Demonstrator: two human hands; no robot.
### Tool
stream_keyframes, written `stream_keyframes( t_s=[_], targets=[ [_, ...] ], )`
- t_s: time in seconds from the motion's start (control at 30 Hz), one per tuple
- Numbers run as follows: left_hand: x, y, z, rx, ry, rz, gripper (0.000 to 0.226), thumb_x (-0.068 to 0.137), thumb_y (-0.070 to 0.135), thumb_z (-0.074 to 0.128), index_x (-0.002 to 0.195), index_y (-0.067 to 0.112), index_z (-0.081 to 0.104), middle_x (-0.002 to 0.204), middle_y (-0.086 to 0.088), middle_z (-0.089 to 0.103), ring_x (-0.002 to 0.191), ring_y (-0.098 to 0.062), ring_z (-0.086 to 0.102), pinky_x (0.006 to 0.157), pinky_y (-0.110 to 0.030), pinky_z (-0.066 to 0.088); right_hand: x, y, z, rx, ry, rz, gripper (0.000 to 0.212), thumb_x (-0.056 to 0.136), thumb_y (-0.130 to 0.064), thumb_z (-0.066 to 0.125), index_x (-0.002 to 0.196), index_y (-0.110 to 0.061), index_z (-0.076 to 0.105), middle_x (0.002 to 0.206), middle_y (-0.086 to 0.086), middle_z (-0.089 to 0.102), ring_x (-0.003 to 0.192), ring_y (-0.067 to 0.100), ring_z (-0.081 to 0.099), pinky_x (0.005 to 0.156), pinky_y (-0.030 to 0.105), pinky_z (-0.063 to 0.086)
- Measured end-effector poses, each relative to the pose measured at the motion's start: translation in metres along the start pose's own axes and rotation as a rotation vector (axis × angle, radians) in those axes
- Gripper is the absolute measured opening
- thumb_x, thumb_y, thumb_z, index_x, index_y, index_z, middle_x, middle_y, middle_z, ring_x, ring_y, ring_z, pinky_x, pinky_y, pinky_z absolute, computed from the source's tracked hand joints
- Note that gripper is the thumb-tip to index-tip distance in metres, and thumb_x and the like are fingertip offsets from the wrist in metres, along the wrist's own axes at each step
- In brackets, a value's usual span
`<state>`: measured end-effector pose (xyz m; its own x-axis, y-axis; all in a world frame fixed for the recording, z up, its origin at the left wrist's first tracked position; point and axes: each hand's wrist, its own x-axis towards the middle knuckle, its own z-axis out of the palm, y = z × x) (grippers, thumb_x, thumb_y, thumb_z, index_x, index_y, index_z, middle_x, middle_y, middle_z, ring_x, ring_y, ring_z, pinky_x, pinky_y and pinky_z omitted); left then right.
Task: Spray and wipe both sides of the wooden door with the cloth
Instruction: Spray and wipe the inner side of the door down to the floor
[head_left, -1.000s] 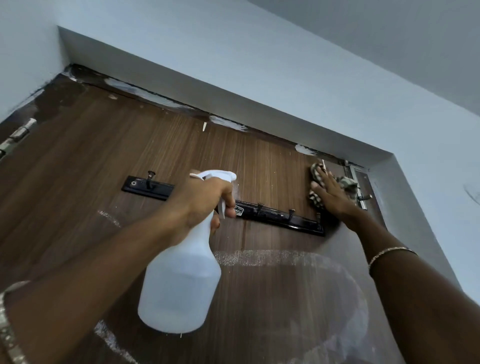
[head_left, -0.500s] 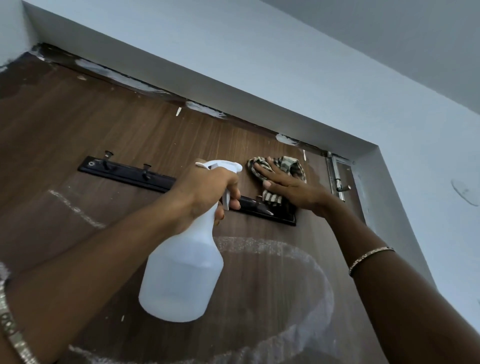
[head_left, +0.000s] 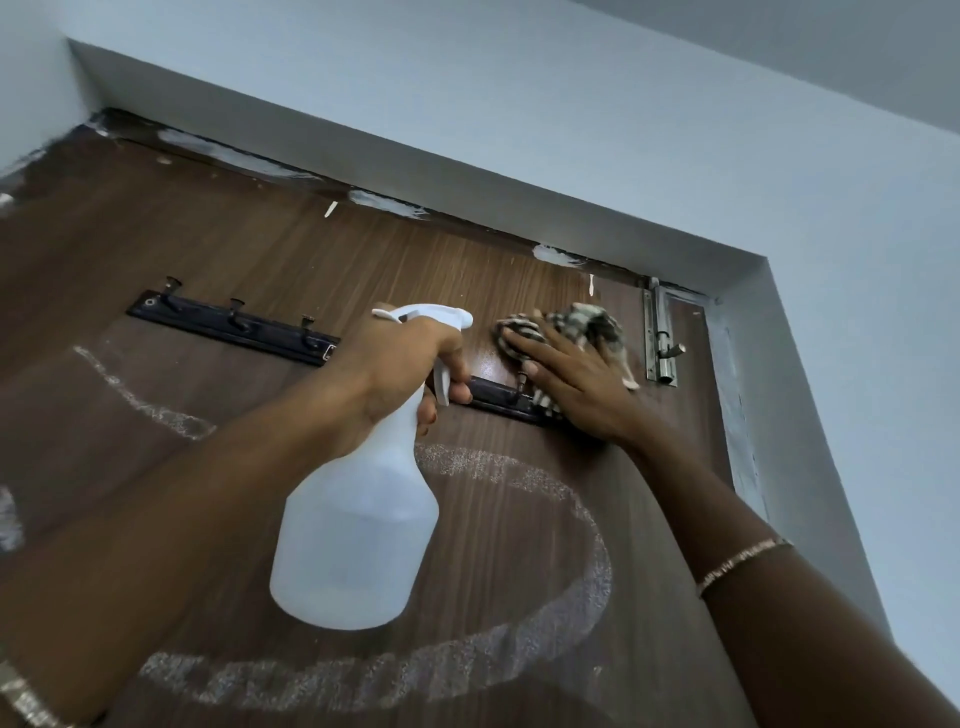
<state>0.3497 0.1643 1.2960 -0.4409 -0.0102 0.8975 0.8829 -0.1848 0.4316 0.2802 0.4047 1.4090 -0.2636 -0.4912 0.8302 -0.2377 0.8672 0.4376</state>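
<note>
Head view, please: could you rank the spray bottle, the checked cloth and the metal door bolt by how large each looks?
1. spray bottle, though it is nearest the camera.
2. cloth, partly under the right hand.
3. door bolt, close to the cloth, so unsure.

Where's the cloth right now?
Head view, upper right of the door: the cloth is pressed under the right hand, between the spray bottle nozzle and the bolt latch.

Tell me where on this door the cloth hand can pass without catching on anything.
Bare wood lies above the hook rail, up to the door's top edge, and below it inside the white residue ring. It is crowded where the right hand presses the cloth: rail hooks beneath, the bolt latch to its right, the spray bottle beside it.
</note>
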Motion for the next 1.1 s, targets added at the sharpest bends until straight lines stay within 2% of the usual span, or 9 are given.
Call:
stream_keyframes(
  t_s=[0.1,0.17,0.2,0.27,0.37,0.47,0.67,0.93,1.1],
  targets=[
    [-0.003,-0.002,0.010,0.063,0.043,-0.002,0.033,0.085,0.010,0.053,0.109,-0.004,0.069,0.079,-0.023,0.073,0.040,-0.018,0.044,0.048,-0.025,0.039,0.024,-0.013,-0.007,0.082,-0.107,-0.182,0.043,0.107,-0.043,0.037,0.148,-0.056,0.039,0.167,-0.022,0.009,0.158,0.021,0.011,0.123,0.062,-0.001],
    [-0.005,-0.003,0.015,0.083,0.059,-0.004,0.032,0.083,0.009,0.053,0.107,-0.005,0.069,0.080,-0.024,0.073,0.042,-0.020,0.045,0.049,-0.025,0.040,0.028,-0.010,-0.014,0.189,-0.207,-0.252,0.050,0.104,-0.020,0.047,0.138,-0.057,0.052,0.164,-0.026,0.017,0.156,0.012,0.015,0.124,0.060,0.001],
    [-0.007,-0.004,0.017,0.088,0.066,-0.002,0.033,0.082,0.008,0.053,0.107,-0.006,0.070,0.080,-0.025,0.072,0.041,-0.020,0.044,0.048,-0.025,0.039,0.027,-0.005,-0.014,0.226,-0.244,-0.267,0.055,0.100,-0.018,0.048,0.132,-0.062,0.055,0.163,-0.026,0.021,0.156,0.011,0.017,0.125,0.059,0.005],
    [-0.008,-0.004,0.020,0.098,0.074,0.004,0.033,0.082,0.007,0.054,0.108,-0.005,0.069,0.081,-0.026,0.072,0.039,-0.019,0.044,0.047,-0.025,0.040,0.015,0.004,-0.012,0.248,-0.256,-0.222,0.047,0.094,-0.034,0.047,0.123,-0.070,0.055,0.161,-0.021,0.034,0.153,0.019,0.027,0.123,0.059,0.019],
    [-0.009,-0.004,0.022,0.117,0.073,0.003,0.031,0.084,0.007,0.053,0.109,-0.003,0.068,0.079,-0.024,0.072,0.039,-0.019,0.044,0.047,-0.026,0.041,-0.015,0.012,-0.011,0.352,-0.129,-0.083,0.040,0.093,-0.046,0.048,0.130,-0.053,0.063,0.151,-0.019,0.050,0.141,0.017,0.039,0.119,0.056,0.029],
    [-0.009,-0.004,0.020,0.130,0.076,0.004,0.029,0.086,0.009,0.053,0.106,-0.002,0.070,0.079,-0.023,0.073,0.038,-0.018,0.044,0.048,-0.027,0.042,-0.047,0.012,-0.004,0.283,0.049,-0.100,0.039,0.103,-0.037,0.044,0.136,-0.052,0.057,0.152,-0.024,0.045,0.143,0.006,0.036,0.123,0.055,0.017],
    [-0.003,-0.002,0.022,0.148,0.028,-0.005,0.019,0.088,0.008,0.053,0.094,0.006,0.071,0.081,-0.025,0.072,0.037,-0.017,0.044,0.048,-0.027,0.042,-0.013,0.014,0.003,0.013,0.161,0.042,0.052,0.102,-0.058,0.014,0.151,-0.055,0.032,0.168,-0.015,0.020,0.154,0.028,0.024,0.124,0.059,0.002],
    [0.014,-0.003,0.026,0.185,-0.022,-0.038,0.022,0.084,0.010,0.055,0.095,-0.005,0.067,0.083,-0.024,0.074,0.038,-0.017,0.047,0.048,-0.025,0.042,0.072,0.039,-0.027,0.031,0.271,0.307,0.051,0.108,-0.048,0.028,0.158,-0.041,0.026,0.168,-0.001,0.025,0.152,0.040,0.026,0.122,0.062,0.003],
    [0.017,0.000,0.022,0.194,-0.056,-0.008,0.020,0.086,0.010,0.055,0.094,-0.005,0.066,0.083,-0.025,0.073,0.037,-0.016,0.046,0.046,-0.025,0.042,0.062,0.024,-0.012,0.013,0.478,0.495,0.053,0.109,-0.044,0.027,0.160,-0.029,0.026,0.166,0.010,0.030,0.150,0.041,0.029,0.123,0.056,0.012]
  ],
)
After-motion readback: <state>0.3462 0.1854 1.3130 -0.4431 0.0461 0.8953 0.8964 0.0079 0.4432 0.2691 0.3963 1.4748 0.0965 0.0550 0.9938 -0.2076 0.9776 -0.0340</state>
